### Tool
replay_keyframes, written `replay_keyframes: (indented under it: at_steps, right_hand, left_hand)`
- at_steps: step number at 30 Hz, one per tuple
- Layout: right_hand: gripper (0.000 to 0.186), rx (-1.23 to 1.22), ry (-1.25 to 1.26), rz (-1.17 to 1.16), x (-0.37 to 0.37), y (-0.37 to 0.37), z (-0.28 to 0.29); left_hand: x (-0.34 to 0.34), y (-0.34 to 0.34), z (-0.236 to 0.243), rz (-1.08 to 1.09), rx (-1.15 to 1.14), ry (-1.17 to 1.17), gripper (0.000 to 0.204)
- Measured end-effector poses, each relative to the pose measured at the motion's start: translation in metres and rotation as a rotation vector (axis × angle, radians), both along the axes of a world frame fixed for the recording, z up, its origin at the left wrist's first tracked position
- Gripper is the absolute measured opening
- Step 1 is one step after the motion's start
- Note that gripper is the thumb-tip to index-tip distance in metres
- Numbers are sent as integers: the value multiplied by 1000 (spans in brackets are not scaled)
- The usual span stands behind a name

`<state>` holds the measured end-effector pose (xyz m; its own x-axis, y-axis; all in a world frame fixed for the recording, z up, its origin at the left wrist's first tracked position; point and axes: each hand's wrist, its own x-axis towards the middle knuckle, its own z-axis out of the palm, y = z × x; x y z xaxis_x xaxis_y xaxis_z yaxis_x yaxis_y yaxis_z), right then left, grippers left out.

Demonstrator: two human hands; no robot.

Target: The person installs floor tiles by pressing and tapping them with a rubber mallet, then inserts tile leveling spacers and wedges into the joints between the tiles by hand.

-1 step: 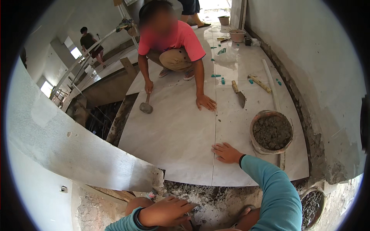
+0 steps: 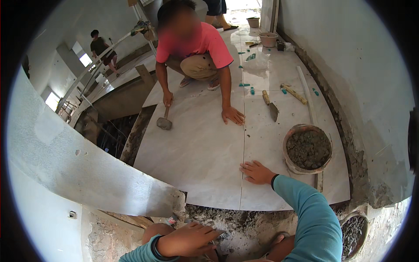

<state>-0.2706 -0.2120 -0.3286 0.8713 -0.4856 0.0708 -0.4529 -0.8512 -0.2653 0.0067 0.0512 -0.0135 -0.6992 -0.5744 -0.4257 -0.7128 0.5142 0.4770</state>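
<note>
The floor tiles point(image 2: 196, 168) are showing white with faint grey marbling. The mortar point(image 2: 309, 149) is appearing dark grey-brown, while its bucket point(image 2: 291, 163) is presenting a dull pinkish tone. The sleeves point(image 2: 312, 205) are displaying plain teal, the wristband point(image 2: 273, 181) black. The co-worker's shirt point(image 2: 216, 46) is standing out in bright pink, the trousers point(image 2: 200, 67) in tan. The mallet head point(image 2: 164, 124) is reading as grey, the small clips point(image 2: 252, 91) as blue-green.
</note>
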Motion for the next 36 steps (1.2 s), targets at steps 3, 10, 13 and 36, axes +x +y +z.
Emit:
replay_keyframes:
  at_steps: [3,10,13,36]
  right_hand:
    - [60,-7,10,1,-5,1,7]
    - [60,-3,30,-15,-14,-10,1]
    - [61,-16,34,-25,-14,-12,2]
    - [58,-124,-19,-24,-9,-7,-6]
  left_hand:
    - [-2,0,2,21,12,-13,48]
    - [-2,-2,6,37,10,29,47]
    - [-6,-3,14,27,-29,15,45]
    - [-8,-1,18,43,-13,-5,41]
